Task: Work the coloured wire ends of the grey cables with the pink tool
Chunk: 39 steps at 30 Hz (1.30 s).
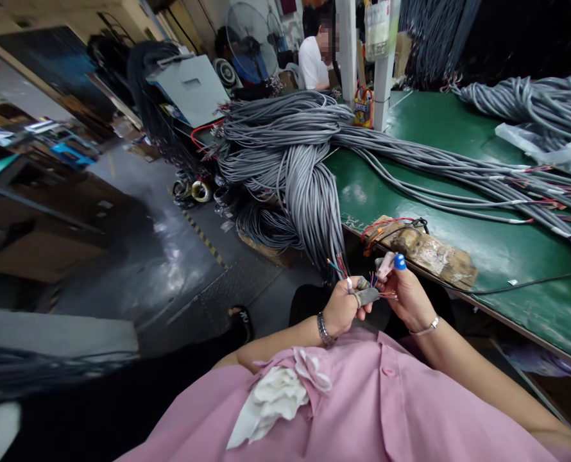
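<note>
In front of my chest, my left hand (346, 307) is closed around the end of a grey cable. Its thumb and a finger wear greyish covers. Thin coloured wires (387, 295) fan out from this grip toward my right hand (407, 296). That hand is closed, with a blue cap on one fingertip and pale wrapping on another. Whether a wire is pinched between its fingers is hidden. Just beyond my left hand, more stripped wire ends (336, 265) stick up from the hanging bundle of grey cables (309, 186).
A worn wooden block (430, 253) with red and black leads lies at the near edge of the green table (459, 234). Long grey cables (434, 160) stretch across the tabletop. A white post (346, 51) rises behind, and a person in white (311, 63) sits beyond it.
</note>
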Tool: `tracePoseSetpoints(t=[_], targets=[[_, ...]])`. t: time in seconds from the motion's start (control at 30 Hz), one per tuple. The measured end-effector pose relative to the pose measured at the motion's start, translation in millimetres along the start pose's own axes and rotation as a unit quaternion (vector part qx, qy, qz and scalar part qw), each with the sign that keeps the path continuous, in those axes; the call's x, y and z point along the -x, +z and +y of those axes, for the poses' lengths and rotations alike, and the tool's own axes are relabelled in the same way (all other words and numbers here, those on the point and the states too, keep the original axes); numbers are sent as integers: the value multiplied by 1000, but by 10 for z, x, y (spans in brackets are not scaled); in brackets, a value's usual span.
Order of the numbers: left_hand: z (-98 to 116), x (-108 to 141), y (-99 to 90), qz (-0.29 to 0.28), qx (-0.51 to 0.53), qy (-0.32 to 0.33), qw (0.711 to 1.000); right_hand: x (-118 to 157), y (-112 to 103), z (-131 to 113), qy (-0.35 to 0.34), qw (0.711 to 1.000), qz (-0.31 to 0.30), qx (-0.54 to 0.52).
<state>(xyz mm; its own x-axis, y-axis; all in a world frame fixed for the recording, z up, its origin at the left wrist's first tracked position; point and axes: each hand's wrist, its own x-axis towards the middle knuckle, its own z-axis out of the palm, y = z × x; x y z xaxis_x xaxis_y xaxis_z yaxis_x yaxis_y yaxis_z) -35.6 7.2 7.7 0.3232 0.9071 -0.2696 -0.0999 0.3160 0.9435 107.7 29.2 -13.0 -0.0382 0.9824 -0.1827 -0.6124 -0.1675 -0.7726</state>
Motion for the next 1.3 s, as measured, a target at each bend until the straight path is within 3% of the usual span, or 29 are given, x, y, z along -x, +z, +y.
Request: tracePoseSetpoints(t=[0.3, 0.4, 0.6, 0.77, 1.03, 1.2, 1.3], targets=[[-2, 140, -59, 27, 33, 18, 999, 58, 29, -114, 86, 995, -41, -8], [27, 124, -28, 37, 48, 20, 998, 70, 18, -103, 39, 999, -30, 8], [74, 49, 28, 43, 58, 19, 997, 51, -81, -13, -99, 985, 67, 128], [49, 18, 31, 43, 42, 7, 998, -34, -50, -18, 2, 999, 6, 38], [8, 6, 26, 43, 18, 3, 999, -28, -12, -17, 6, 1000, 2, 13], [-35, 69, -36, 38, 8, 9, 999, 90, -170, -93, 111, 989, -96, 17], [-89, 117, -84, 33, -14, 15, 999, 153, -232, -140, 154, 974, -148, 76]])
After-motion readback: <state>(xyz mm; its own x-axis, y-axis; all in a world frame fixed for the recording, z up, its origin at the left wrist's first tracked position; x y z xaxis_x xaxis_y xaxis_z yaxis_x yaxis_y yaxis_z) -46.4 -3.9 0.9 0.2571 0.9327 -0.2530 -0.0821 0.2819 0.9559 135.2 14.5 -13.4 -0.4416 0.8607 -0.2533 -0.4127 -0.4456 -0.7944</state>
